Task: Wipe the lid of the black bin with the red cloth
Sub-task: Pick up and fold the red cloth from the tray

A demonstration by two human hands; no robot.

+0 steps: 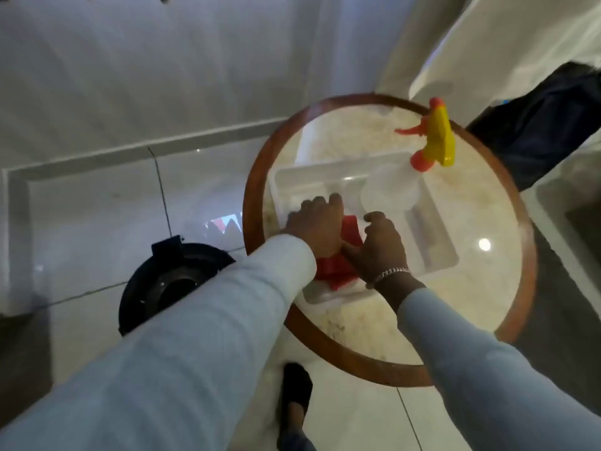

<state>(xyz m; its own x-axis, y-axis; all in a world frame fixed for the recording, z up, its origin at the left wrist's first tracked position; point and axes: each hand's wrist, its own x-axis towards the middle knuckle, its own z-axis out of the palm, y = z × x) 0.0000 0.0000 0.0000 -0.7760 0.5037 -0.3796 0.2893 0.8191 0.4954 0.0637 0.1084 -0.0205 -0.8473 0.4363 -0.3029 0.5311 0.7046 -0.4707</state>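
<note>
The red cloth (340,271) lies bunched in a white plastic tray (435,255) on the round table. My left hand (317,227) presses flat on top of the cloth, fingers spread toward the tray's far wall. My right hand (379,245), with a silver bracelet at the wrist, pinches the cloth's right side. The black bin (162,281) stands on the floor to the left of the table; its round lid faces up and my left sleeve hides its right part.
The round table (507,222) has a pale marble top and a wooden rim. A clear spray bottle (393,190) with a yellow and orange trigger stands in the tray. White curtains hang behind. A dark bag (546,125) sits at the right. My shoe (294,388) rests on the tiled floor.
</note>
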